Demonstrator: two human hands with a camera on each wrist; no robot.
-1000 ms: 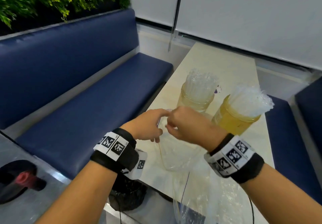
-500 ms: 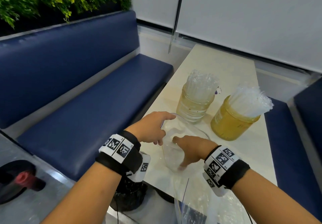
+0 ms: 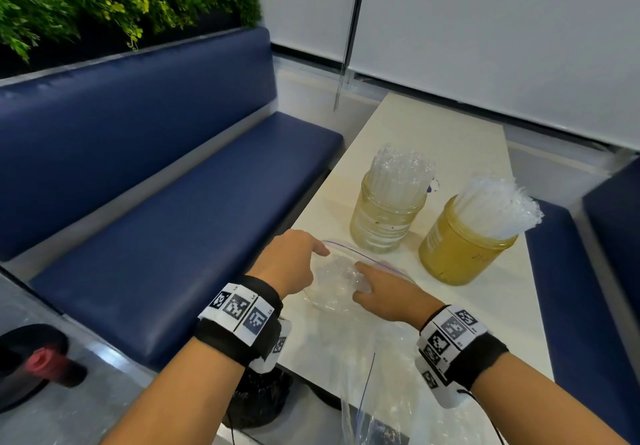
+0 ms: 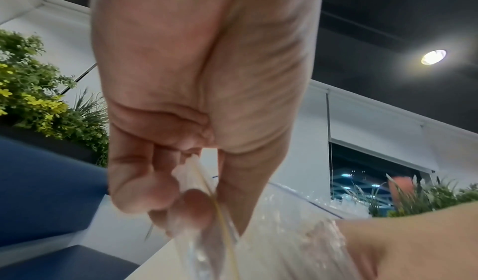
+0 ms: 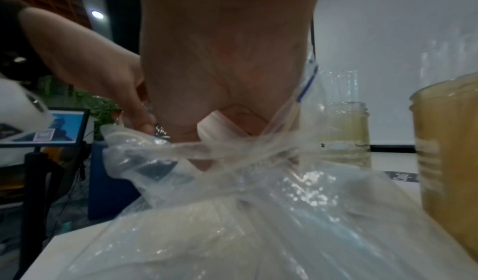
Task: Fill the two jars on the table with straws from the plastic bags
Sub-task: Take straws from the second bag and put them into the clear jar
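Note:
Two jars stand on the pale table (image 3: 433, 140), a clear one (image 3: 384, 226) and an amber one (image 3: 457, 254), both packed with wrapped straws. In front of them lies a clear zip bag (image 3: 332, 302) with its mouth open. My left hand (image 3: 311, 254) pinches the bag's rim between thumb and fingers (image 4: 191, 206). My right hand (image 3: 362, 282) is inside the mouth, thumb and curled fingers around a bunch of wrapped straws (image 3: 341, 276). In the right wrist view the bag's film (image 5: 258, 182) covers most of the fingers (image 5: 240, 116).
A second clear bag (image 3: 381, 382) lies on the table's near end under my right wrist. Blue benches run along the left (image 3: 173, 237) and right (image 3: 571, 306) sides. A red-tipped object (image 3: 45, 363) sits on the grey ledge at lower left.
Both hands were at the bag's mouth, raised in front of the jars. They came down toward me, the left kept the rim, and the right went into the bag.

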